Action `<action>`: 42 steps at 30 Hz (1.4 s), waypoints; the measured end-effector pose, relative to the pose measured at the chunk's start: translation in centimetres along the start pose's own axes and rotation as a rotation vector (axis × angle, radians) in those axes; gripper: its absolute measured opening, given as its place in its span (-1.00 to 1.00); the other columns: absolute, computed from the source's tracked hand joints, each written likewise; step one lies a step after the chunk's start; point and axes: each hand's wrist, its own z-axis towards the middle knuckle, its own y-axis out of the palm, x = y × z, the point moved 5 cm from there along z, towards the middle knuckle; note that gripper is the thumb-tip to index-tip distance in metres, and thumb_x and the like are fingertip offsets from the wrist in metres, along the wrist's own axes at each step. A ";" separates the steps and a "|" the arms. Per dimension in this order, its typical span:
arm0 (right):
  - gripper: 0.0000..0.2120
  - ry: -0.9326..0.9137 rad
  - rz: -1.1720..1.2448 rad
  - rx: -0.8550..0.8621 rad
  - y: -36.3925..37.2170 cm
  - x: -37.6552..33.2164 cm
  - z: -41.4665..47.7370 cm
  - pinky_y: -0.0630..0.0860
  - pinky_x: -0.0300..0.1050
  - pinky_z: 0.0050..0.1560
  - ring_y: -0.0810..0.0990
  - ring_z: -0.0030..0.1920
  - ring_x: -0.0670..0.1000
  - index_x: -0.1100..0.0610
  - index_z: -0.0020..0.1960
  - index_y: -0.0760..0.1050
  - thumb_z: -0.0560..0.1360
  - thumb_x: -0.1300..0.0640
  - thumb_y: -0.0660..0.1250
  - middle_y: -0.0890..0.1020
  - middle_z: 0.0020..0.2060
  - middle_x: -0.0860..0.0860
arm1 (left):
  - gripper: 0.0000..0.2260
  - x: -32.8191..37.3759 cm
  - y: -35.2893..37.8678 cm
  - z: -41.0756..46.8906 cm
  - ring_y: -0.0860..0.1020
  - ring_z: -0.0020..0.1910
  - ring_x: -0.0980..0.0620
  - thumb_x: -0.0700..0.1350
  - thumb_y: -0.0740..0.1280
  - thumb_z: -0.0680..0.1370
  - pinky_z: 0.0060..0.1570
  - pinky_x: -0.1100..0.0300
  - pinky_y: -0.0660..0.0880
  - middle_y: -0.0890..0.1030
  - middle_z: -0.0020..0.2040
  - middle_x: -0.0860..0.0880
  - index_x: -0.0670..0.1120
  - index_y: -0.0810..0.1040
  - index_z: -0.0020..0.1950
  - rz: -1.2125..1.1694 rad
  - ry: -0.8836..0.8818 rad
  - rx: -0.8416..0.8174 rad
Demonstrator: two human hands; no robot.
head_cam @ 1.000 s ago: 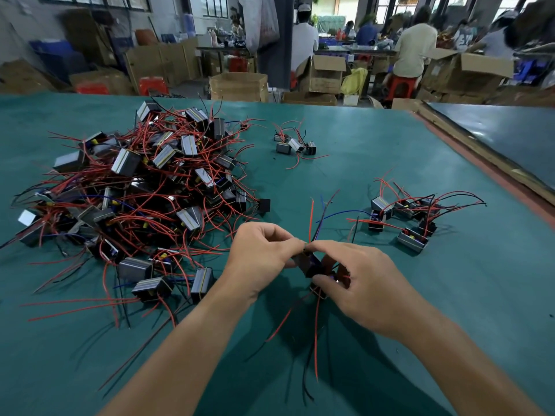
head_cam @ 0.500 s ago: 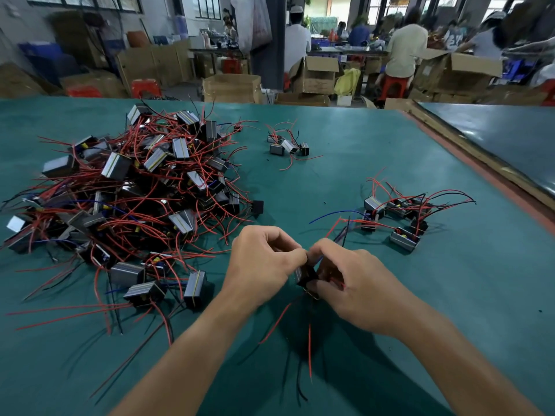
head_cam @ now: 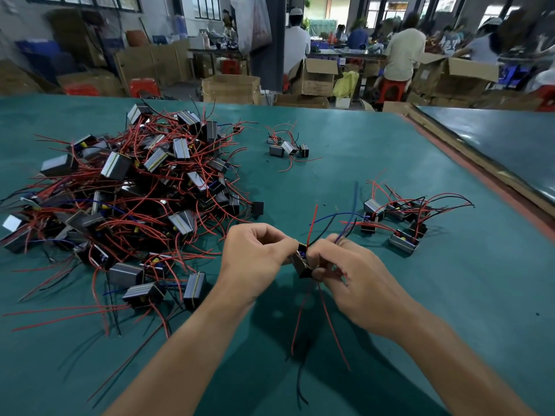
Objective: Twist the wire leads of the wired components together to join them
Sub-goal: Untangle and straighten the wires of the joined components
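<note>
Just below frame centre, over the worktop (head_cam: 420, 295), the left hand (head_cam: 255, 259) pinches a small black component (head_cam: 301, 264) while the right hand (head_cam: 360, 283) grips its wires (head_cam: 312, 223), which could slip apart if the pinch loosens.

big green-topped bench (head_cam: 345, 151), stacks of cardboard boxes (head_cam: 312, 76) behind, red plastic stools (head_cam: 390, 90), windows (head_cam: 207, 6) up back, dim workshop, people seated (head_cam: 401, 52) at far tables

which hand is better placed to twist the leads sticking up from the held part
Probably the right hand: holding the component, its fingers reach the base of the upright leads. The left hand only pinches the component's left side, so it suits steadying.
</note>
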 end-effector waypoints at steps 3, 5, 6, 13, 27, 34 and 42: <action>-0.65 -0.024 -0.010 0.048 -0.2 -0.1 0.2 0.46 -0.05 -0.13 0.42 -0.17 -0.05 -0.08 -0.15 0.39 0.45 0.39 0.30 0.43 -0.17 -0.14 | -0.83 -0.4 0.0 0.2 0.59 -0.41 0.03 -0.39 0.45 0.38 -0.34 0.19 0.61 0.61 -0.41 -0.16 -0.24 0.60 -0.39 -0.098 -0.052 -0.002; -0.65 -0.040 -0.019 0.097 -0.5 -0.1 0.2 0.48 -0.03 -0.16 0.46 -0.17 -0.03 -0.06 -0.18 0.44 0.42 0.41 0.34 0.49 -0.19 -0.11 | -0.83 -0.5 0.1 0.2 0.61 -0.41 0.04 -0.41 0.43 0.41 -0.35 0.26 0.58 0.62 -0.36 -0.20 -0.28 0.58 -0.37 -0.181 -0.100 -0.017; -0.66 -0.048 -0.013 0.128 -0.7 -0.1 0.2 0.48 -0.05 -0.18 0.48 -0.18 -0.03 -0.04 -0.20 0.47 0.40 0.42 0.36 0.51 -0.20 -0.10 | -0.82 -0.6 0.2 0.2 0.62 -0.40 0.03 -0.42 0.42 0.43 -0.35 0.26 0.58 0.63 -0.35 -0.21 -0.28 0.58 -0.37 -0.230 -0.128 -0.027; -0.76 -0.085 0.047 0.228 -1.4 0.0 0.2 0.51 -0.04 -0.25 0.55 -0.22 0.02 0.10 -0.25 0.55 0.37 0.44 0.38 0.56 -0.25 -0.04 | -0.86 -1.2 0.7 0.2 0.66 -0.41 0.01 -0.41 0.33 0.51 -0.37 0.24 0.59 0.67 -0.33 -0.19 -0.30 0.54 -0.25 -0.505 -0.300 -0.106; -0.60 0.003 0.151 0.280 -1.8 0.7 0.3 0.36 -0.45 -0.18 0.55 -0.13 -0.16 0.07 -0.35 0.58 0.30 0.57 0.31 0.59 -0.19 -0.02 | -0.93 -0.3 1.5 -0.6 0.67 -0.32 0.07 -0.37 0.30 0.54 -0.27 0.32 0.60 0.69 -0.26 -0.14 -0.31 0.53 -0.13 -0.637 -0.298 -0.228; -0.67 0.032 0.184 0.256 -1.8 1.0 0.3 0.58 -0.17 -0.17 0.59 -0.17 -0.04 0.02 -0.32 0.55 0.31 0.46 0.32 0.59 -0.20 -0.02 | -0.89 0.3 1.7 -1.1 0.66 -0.33 0.02 -0.26 0.24 0.62 -0.36 0.15 0.62 0.67 -0.20 -0.16 -0.18 0.44 -0.11 -0.486 -0.284 -0.374; -0.84 0.048 0.164 0.203 -1.4 0.7 0.2 0.57 -0.07 -0.19 0.61 -0.25 -0.07 0.05 -0.30 0.57 0.26 0.29 0.31 0.59 -0.30 -0.06 | -0.83 1.0 2.0 -1.7 0.63 -0.38 0.03 -0.32 0.40 0.51 -0.37 0.18 0.60 0.65 -0.23 -0.21 -0.21 0.43 -0.02 -0.348 -0.113 -0.317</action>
